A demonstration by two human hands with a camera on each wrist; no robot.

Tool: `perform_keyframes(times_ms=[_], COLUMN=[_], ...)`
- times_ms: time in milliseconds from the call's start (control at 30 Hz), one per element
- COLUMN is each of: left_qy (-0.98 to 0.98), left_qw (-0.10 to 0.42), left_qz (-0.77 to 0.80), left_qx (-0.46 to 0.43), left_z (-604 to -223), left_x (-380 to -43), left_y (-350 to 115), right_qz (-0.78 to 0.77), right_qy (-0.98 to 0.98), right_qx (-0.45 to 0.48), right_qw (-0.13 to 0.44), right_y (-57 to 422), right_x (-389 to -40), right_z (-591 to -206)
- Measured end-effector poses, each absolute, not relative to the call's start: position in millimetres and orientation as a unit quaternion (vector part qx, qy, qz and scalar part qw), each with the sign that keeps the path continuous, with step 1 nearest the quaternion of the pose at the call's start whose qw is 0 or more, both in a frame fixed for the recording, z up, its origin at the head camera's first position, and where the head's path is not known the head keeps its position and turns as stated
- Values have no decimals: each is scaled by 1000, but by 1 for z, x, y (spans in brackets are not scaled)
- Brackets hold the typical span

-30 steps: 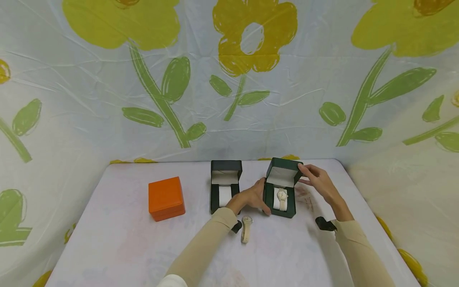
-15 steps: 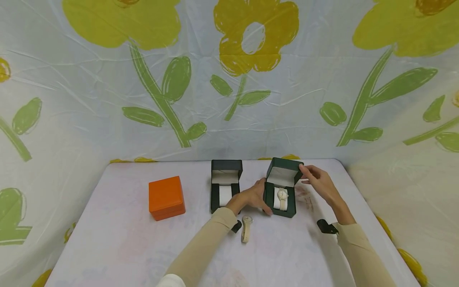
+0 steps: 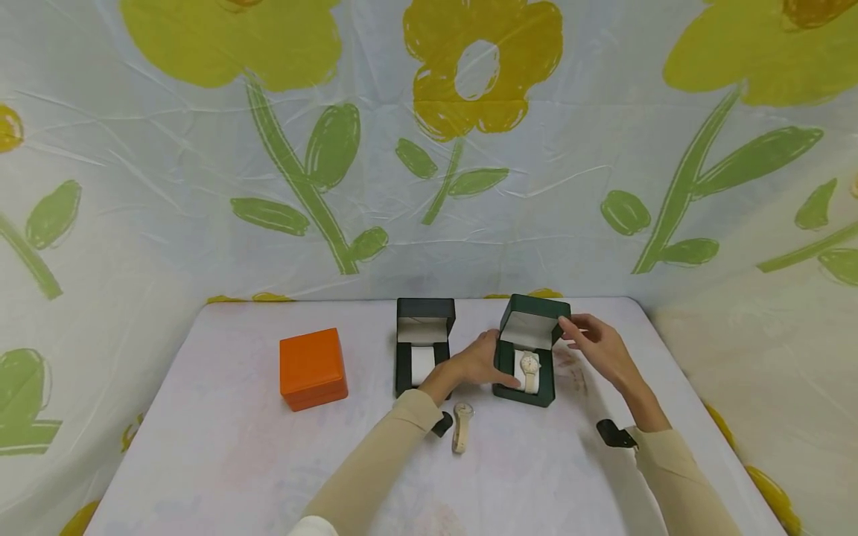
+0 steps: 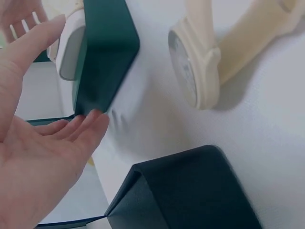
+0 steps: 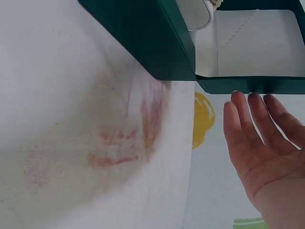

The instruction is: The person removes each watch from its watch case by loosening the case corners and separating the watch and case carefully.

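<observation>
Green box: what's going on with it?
A person's left hand is at the left side of the open green box, the right hand at its lid; a watch sits inside. The dark box stands open, no watch showing; a second watch lies on the table. The orange box is shut.

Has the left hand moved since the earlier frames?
Yes: against the green box, the left hand has shifted its thumb inward and rightward, from the near edge towards the watch inside.
</observation>
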State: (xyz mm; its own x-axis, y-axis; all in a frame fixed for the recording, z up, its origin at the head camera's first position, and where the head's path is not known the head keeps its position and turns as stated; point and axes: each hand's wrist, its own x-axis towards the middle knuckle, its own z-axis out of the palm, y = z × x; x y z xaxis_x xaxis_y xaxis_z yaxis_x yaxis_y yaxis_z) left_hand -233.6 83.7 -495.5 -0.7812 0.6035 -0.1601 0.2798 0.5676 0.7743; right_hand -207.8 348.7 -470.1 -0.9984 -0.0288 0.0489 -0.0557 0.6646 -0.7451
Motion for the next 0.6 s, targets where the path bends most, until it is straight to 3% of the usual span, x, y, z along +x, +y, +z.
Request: perform_keyframes(times_ms=[600], left_qy=[843], left_qw=[164], left_qz=[429], left_qx=[279], left_z=[-491], left_x=[-224], left_y=[85], right_qz=[383], right_qy=[-922], right_qx=[42], right_qw=[50], right_y=[345], right_x=[-184], right_z=[-483])
